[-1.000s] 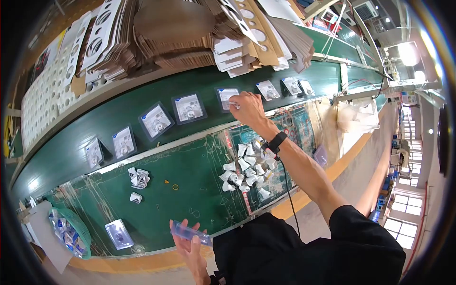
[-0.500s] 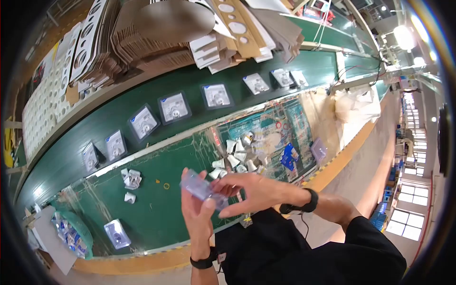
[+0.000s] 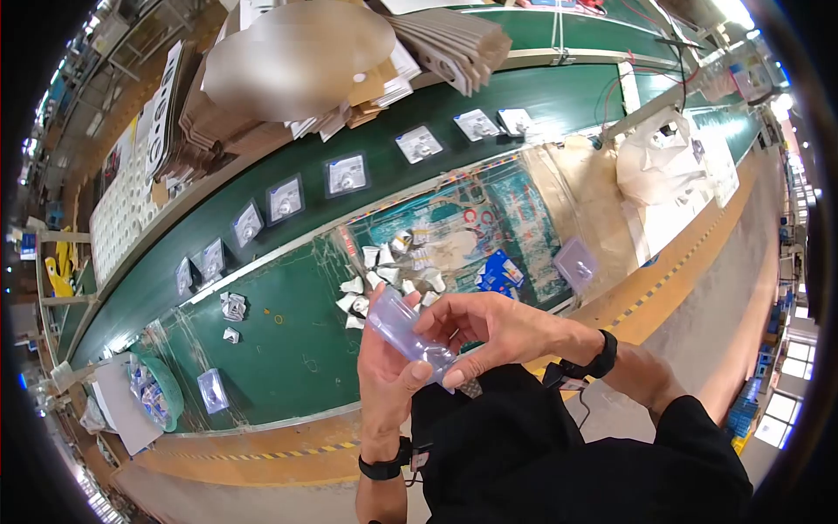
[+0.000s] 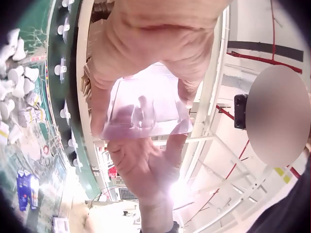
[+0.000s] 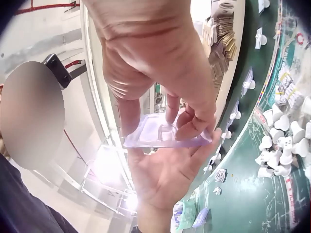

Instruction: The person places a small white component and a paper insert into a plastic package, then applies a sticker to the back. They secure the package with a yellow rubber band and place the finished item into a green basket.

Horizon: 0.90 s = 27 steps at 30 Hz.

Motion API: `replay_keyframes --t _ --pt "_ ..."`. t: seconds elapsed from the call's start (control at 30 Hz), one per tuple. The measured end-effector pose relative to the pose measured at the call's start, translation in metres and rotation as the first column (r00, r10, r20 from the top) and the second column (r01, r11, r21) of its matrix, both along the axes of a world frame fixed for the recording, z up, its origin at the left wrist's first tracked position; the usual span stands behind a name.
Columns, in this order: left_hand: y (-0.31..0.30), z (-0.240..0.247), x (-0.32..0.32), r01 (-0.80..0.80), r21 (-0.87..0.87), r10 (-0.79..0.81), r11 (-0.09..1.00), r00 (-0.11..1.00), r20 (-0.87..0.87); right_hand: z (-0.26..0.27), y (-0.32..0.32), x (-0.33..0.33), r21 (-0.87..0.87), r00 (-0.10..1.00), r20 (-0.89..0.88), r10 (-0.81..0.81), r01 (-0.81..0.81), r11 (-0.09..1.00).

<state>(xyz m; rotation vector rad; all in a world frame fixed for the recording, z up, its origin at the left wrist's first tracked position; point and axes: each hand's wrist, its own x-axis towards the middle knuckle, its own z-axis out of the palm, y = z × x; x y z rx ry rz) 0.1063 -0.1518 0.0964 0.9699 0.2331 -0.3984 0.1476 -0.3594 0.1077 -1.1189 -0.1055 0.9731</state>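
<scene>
The left hand (image 3: 384, 371) grips a clear plastic tray (image 3: 403, 325), its thumb on one side and its fingers round the other. The right hand (image 3: 502, 332) holds the tray's near end, thumb and curled fingers set close together on the plastic. The tray is tilted between the two hands, above the near edge of the green counter (image 3: 305, 362), and moulded hollows show in it.

Just beyond the hands, a loose heap of white cone-shaped pieces (image 3: 375, 279) lies on the counter. Past the right hand, a few blue cards (image 3: 500, 273) lie together, and farther to its right is another clear plastic case (image 3: 576, 262). Left of the left hand are a small yellow ring (image 3: 278, 320) and a little pile of white and grey pieces (image 3: 233, 306). Farther left, a clear pack (image 3: 212, 390) lies near a green basket (image 3: 168, 393) with blue and white packs in it.

Beyond the heap, a row of carded packs (image 3: 346, 175) runs along a green belt (image 3: 375, 144). Behind the belt are stacked cardboard sheets (image 3: 454, 48); a whitish plastic bag (image 3: 655, 166) lies beyond the right hand, far to its right.
</scene>
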Motion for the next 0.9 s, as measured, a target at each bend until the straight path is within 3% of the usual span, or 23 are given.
replay_keyframes --t 0.17,0.27,0.37,0.47,0.5,0.53,0.6,0.63,0.73,0.77,0.87,0.9 --pt "-0.033 0.008 -0.017 -0.037 0.009 0.037 0.999 0.999 0.019 0.009 -0.034 -0.014 0.053 0.999 -0.030 -0.029 0.030 0.998" --pt "-0.038 0.013 -0.019 -0.060 0.067 0.061 0.996 0.998 -0.012 0.017 -0.041 -0.022 -0.116 0.921 0.389 -0.033 0.085 0.990" --pt "-0.037 0.008 -0.014 -0.072 0.052 0.073 0.996 0.997 -0.027 0.021 -0.038 -0.024 -0.279 0.840 0.540 -0.059 0.244 0.929" --pt "-0.034 -0.004 -0.004 -0.104 -0.040 0.103 0.994 0.994 -0.036 0.025 -0.028 -0.019 -0.224 0.825 0.559 -0.080 0.244 0.944" --pt "-0.031 -0.008 0.001 -0.120 -0.086 0.116 0.989 0.992 -0.048 0.014 -0.024 -0.018 -0.134 0.763 0.641 -0.086 0.222 0.966" --pt "-0.026 -0.011 0.006 -0.135 -0.129 0.128 0.982 0.990 -0.062 0.013 -0.019 -0.016 -0.178 0.799 0.595 -0.085 0.234 0.956" --pt "-0.018 -0.019 0.010 -0.126 -0.005 0.126 0.992 0.992 -0.020 0.011 -0.008 -0.008 -0.267 0.863 0.497 -0.087 0.248 0.931" --pt "-0.015 -0.021 0.014 -0.122 0.054 0.122 0.991 0.993 0.001 0.006 -0.007 -0.002 -0.320 0.900 0.436 -0.013 0.168 0.932" --pt "-0.006 -0.015 0.029 -0.090 0.185 0.101 0.979 0.993 -0.054 0.007 0.009 0.012 -0.288 0.971 0.237 -0.034 0.104 0.952" --pt "-0.002 -0.012 0.034 -0.086 0.191 0.106 0.978 0.990 -0.093 0.004 0.016 0.015 -0.296 0.961 0.273 -0.036 0.119 0.948" --pt "0.012 -0.020 0.042 -0.060 0.199 0.080 0.978 0.993 -0.092 -0.016 0.030 0.019 -0.213 0.936 0.332 -0.116 0.195 0.957" --pt "0.018 -0.026 0.043 -0.062 0.179 0.078 0.982 0.994 -0.079 -0.014 0.035 0.018 -0.242 0.960 0.163 -0.230 0.265 0.934"
